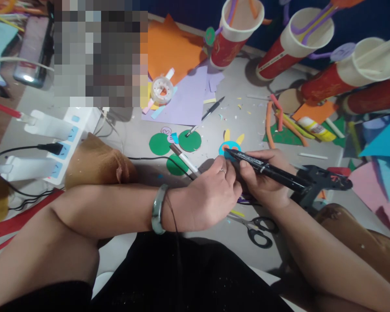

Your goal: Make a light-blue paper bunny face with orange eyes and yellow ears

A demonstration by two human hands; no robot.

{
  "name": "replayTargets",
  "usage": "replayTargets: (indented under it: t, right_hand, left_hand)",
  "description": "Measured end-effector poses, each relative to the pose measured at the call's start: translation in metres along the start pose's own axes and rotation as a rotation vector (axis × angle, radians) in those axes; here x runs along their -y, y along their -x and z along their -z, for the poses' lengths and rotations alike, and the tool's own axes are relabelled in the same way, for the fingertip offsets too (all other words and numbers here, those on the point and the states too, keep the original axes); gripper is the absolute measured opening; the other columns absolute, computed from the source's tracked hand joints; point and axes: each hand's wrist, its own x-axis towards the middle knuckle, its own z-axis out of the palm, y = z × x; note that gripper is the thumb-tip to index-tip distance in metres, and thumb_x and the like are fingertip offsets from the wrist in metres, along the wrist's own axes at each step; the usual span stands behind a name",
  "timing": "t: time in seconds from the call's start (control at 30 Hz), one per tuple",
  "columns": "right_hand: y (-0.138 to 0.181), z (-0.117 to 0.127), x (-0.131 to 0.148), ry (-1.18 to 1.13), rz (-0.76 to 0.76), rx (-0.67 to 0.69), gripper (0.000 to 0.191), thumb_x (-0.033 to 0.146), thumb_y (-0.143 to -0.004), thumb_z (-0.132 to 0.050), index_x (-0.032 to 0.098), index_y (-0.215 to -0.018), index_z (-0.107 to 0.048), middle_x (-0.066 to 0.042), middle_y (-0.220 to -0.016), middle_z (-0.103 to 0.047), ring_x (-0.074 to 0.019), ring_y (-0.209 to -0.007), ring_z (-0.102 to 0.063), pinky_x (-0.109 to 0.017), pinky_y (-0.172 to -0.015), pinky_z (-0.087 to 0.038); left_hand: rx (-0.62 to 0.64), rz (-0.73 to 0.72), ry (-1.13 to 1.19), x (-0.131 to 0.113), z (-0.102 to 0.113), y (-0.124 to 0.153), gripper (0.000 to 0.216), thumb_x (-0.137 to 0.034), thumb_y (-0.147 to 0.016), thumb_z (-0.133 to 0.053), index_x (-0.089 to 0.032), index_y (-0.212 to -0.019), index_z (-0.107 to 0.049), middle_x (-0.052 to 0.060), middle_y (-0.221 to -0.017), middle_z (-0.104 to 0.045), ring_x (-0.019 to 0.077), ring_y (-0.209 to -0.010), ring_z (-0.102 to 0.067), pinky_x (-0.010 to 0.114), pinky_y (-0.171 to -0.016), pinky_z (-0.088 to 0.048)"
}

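Observation:
My right hand point(266, 182) is closed round a black marker point(266, 169), whose tip rests on a small blue paper shape point(225, 149) with yellow ears. My left hand point(211, 195) is closed beside it, fingers pinched at the edge of that paper shape; a ring and a grey-green bangle point(158, 209) show on it. A brown-capped pen point(183, 158) lies just beyond my left hand.
Green paper circles point(159, 144), a black glue gun point(321, 180), scissors point(256, 227), a tape roll point(161, 89), coloured paper sheets point(185, 97), a glue bottle point(315, 128) and foam strips lie around. Red paper cups point(237, 30) stand at the back. A white power strip point(65, 143) sits left.

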Motion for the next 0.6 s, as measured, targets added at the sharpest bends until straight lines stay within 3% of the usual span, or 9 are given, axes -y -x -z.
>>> replayTargets:
  t: [0.23,0.6]
  right_hand:
    - [-0.0041,0.0016,0.0025,-0.03,0.046,-0.058,0.017,0.039,-0.088,-0.07,0.022,-0.09,-0.07,-0.004,-0.076,-0.075,-0.0175,-0.058,-0.068,-0.03,-0.053,-0.055]
    - [-0.0038,0.0002,0.0028,0.005,-0.021,-0.049,0.023,0.047,-0.089,-0.067,0.024,-0.089,-0.07,-0.006,-0.076,-0.075,-0.0199,-0.061,-0.068,-0.033,-0.056,-0.057]
  left_hand:
    - [0.018,-0.011,0.013,0.0007,0.0006,0.0002,0.052,-0.043,-0.103,-0.051,-0.004,-0.136,-0.065,0.027,-0.138,-0.067,0.0393,-0.133,-0.061,0.055,-0.116,-0.035]
    - [0.042,-0.006,-0.007,0.0013,0.0058,-0.0003,0.051,-0.037,-0.105,-0.048,-0.004,-0.14,-0.064,0.025,-0.139,-0.067,0.0369,-0.133,-0.063,0.053,-0.116,-0.038]
